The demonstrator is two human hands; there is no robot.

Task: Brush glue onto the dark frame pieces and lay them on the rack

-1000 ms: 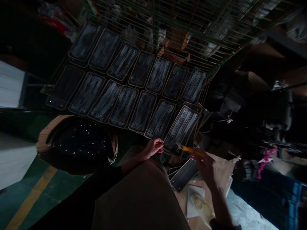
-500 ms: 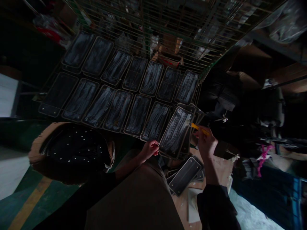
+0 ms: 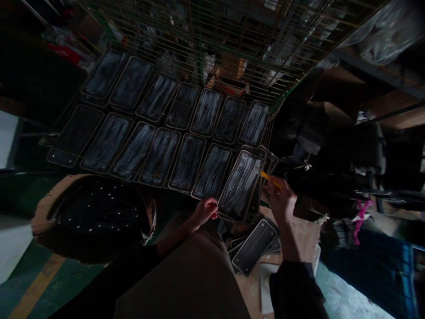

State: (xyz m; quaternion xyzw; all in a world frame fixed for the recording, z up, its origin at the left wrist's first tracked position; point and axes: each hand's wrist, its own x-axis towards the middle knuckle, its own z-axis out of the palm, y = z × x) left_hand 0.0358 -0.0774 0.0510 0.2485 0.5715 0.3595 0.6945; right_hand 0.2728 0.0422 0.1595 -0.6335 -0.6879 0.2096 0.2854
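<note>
My right hand (image 3: 283, 200) is closed around the yellow handle of a brush (image 3: 267, 177). The brush's pale tip touches the upper right part of a black rectangular panel (image 3: 239, 188) with rounded corners. Whitish, streaky strokes cover much of that panel's face. At its lower left edge, my left hand (image 3: 206, 210) pinches the panel between thumb and fingers. The panel lies tilted over other dark panels, whose edges show at its right. Two rows of similar streaked panels (image 3: 186, 161) lie to the left on a wire rack.
Below the held panel, more dark panels (image 3: 255, 246) are piled on a brown board (image 3: 303, 230). A round, torn cardboard container (image 3: 46, 210) with black, studded pieces stands at left. Wire mesh (image 3: 195, 26) rises behind the rows. Dark bundles and a blue crate (image 3: 375, 266) are at right.
The view has shifted slightly, so the scene sits a little lower and further left. Both hands keep their grips, and the brush tip stays at nearly the same spot on the panel.
</note>
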